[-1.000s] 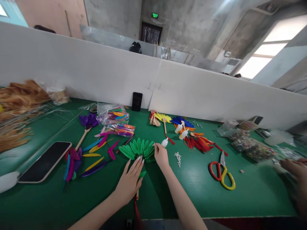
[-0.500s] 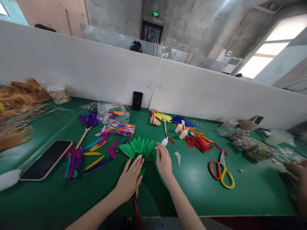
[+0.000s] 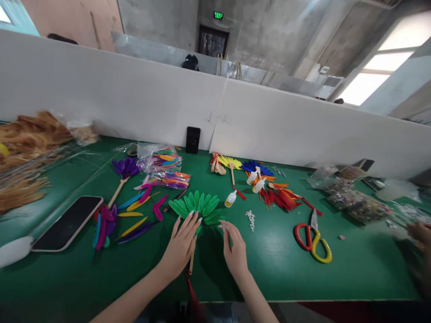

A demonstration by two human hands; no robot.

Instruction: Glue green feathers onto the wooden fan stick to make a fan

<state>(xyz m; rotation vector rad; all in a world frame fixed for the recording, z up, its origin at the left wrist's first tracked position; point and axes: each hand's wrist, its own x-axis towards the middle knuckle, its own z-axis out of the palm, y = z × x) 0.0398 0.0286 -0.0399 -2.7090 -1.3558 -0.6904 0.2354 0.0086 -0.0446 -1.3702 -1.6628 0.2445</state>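
A fan of green feathers (image 3: 197,202) lies spread on the table in front of me. Its wooden handle (image 3: 191,264) points toward me, with a red tassel (image 3: 192,289) hanging from the end. My left hand (image 3: 182,240) lies flat across the base of the feathers, fingers stretched out, and covers where they meet the handle. At the fan's right edge, the fingertips of my right hand (image 3: 235,246) are pinched at the tip of the lowest green feather. Just beyond stands a small white glue bottle (image 3: 230,199). Small white beads (image 3: 250,220) lie in a pile to the right.
Red-and-yellow-handled scissors (image 3: 313,240) lie at right; a co-worker's hand (image 3: 419,235) shows at the far right edge. Purple feather fan (image 3: 125,169), loose colored feathers (image 3: 134,226) and a phone (image 3: 69,223) are on the left. Bagged feathers (image 3: 161,163) lie farther back.
My right hand has moved down along the fan's right edge, from an upper feather to the lowest one, uncovering the glue bottle. My left hand stays on the fan's base.
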